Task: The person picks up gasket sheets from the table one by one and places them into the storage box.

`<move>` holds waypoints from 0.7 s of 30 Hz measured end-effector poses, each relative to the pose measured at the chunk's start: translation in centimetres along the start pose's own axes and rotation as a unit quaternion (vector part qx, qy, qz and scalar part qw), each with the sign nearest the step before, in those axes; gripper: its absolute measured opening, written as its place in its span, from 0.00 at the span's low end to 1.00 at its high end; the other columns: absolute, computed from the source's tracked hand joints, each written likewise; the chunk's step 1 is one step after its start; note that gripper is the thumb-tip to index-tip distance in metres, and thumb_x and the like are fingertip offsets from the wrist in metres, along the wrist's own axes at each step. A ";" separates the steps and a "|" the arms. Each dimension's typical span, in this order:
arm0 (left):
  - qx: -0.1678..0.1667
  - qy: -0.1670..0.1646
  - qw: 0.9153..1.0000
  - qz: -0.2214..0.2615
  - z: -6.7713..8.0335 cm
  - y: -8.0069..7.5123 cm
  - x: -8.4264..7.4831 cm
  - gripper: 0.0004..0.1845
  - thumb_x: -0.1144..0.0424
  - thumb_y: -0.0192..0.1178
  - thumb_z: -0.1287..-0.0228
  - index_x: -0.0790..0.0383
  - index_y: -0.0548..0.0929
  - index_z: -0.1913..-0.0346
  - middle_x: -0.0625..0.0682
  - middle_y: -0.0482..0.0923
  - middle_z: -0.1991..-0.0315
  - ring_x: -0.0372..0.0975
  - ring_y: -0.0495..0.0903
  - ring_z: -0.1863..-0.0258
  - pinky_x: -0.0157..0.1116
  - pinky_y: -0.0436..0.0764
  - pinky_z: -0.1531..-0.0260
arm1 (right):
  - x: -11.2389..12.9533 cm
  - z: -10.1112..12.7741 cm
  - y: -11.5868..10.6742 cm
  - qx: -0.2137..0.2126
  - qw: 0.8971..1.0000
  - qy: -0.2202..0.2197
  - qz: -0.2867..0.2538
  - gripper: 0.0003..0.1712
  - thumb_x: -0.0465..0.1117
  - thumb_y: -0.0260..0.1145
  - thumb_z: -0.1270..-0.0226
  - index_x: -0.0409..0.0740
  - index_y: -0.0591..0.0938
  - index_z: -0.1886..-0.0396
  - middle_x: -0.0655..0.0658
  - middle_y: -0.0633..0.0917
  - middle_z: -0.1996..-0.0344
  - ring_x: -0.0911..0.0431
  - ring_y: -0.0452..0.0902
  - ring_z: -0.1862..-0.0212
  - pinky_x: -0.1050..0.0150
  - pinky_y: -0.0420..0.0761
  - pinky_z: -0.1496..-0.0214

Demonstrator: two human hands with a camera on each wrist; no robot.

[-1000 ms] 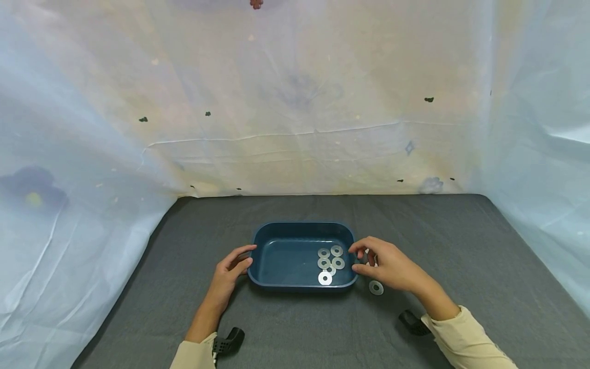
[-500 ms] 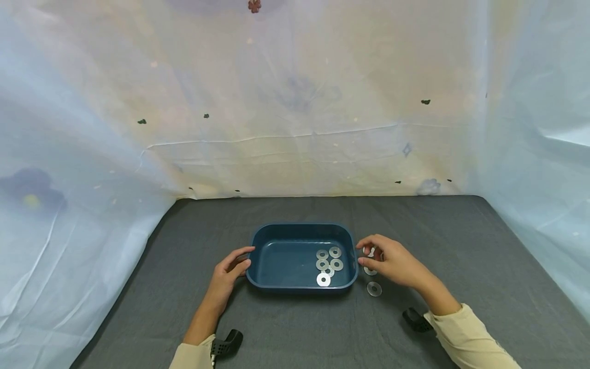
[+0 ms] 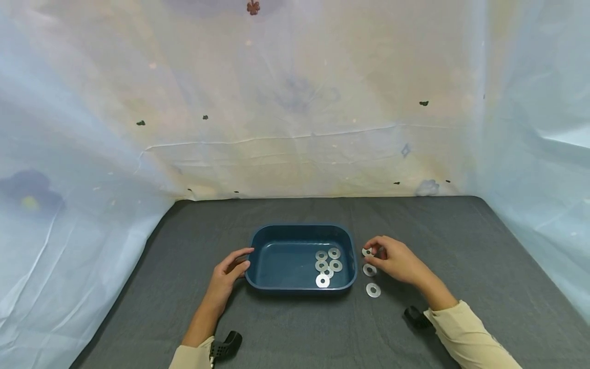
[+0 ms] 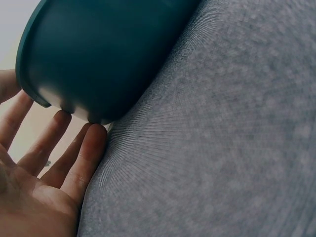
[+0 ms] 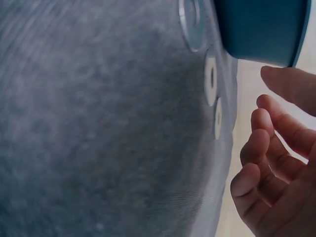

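Observation:
A dark blue rectangular tray (image 3: 280, 262) stands on the grey cloth. My left hand (image 3: 225, 277) rests at its left side, and in the left wrist view the fingertips (image 4: 96, 136) meet the outer wall with the fingers extended. Several flat metal washers (image 3: 318, 281) lie inside, toward the right end. Three more sit in a column on the cloth right of the tray: a near washer (image 3: 369, 291), a middle washer (image 3: 365, 270) and a far washer (image 3: 366, 252). Over the far one hovers my right hand (image 3: 397, 261), fingers loosely bent, holding nothing; it partly covers that washer.
Grey cloth (image 3: 313, 333) covers the table around the tray. A pale patterned sheet (image 3: 295, 102) hangs behind the table's back edge, with bluish sheeting on both sides. A black strap piece (image 3: 226, 346) is worn at the left wrist and another black piece (image 3: 417, 318) at the right.
My right hand has drawn back rightward from the tray's right rim to above the far washer, uncovering the middle one. The left hand stays at the tray.

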State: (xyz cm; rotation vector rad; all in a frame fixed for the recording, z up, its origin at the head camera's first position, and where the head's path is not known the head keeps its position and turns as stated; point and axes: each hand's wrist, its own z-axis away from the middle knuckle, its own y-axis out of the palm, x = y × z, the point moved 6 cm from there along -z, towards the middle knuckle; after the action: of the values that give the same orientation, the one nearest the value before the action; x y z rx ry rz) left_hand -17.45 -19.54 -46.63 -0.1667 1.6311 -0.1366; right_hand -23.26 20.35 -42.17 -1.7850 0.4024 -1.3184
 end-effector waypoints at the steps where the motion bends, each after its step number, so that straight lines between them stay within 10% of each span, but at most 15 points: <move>1: 0.000 -0.001 1.000 -0.001 0.0 0.0 0.0 0.20 0.57 0.56 0.26 0.58 0.76 0.34 0.55 0.73 0.34 0.29 0.75 0.44 0.33 0.77 0.50 | -0.1 0.0 0.0 -0.001 1.000 0.003 0.001 0.14 0.42 0.69 0.34 0.41 0.82 0.51 0.50 0.80 0.65 0.63 0.70 0.71 0.67 0.72 0.70; 21: -0.004 0.006 1.000 -0.007 0.1 0.0 -0.1 0.20 0.59 0.56 0.26 0.60 0.76 0.35 0.50 0.75 0.36 0.28 0.76 0.46 0.33 0.77 0.52 | -1.3 -1.6 0.6 -0.012 0.998 0.034 0.045 0.17 0.41 0.71 0.37 0.38 0.84 0.51 0.47 0.80 0.66 0.59 0.70 0.66 0.64 0.70 0.64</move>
State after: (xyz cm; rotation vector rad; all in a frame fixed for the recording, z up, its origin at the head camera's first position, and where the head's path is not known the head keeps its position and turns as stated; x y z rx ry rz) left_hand -17.35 -19.57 -46.55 -0.1839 1.6422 -0.1425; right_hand -25.05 20.21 -43.27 -1.7243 0.5327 -1.3179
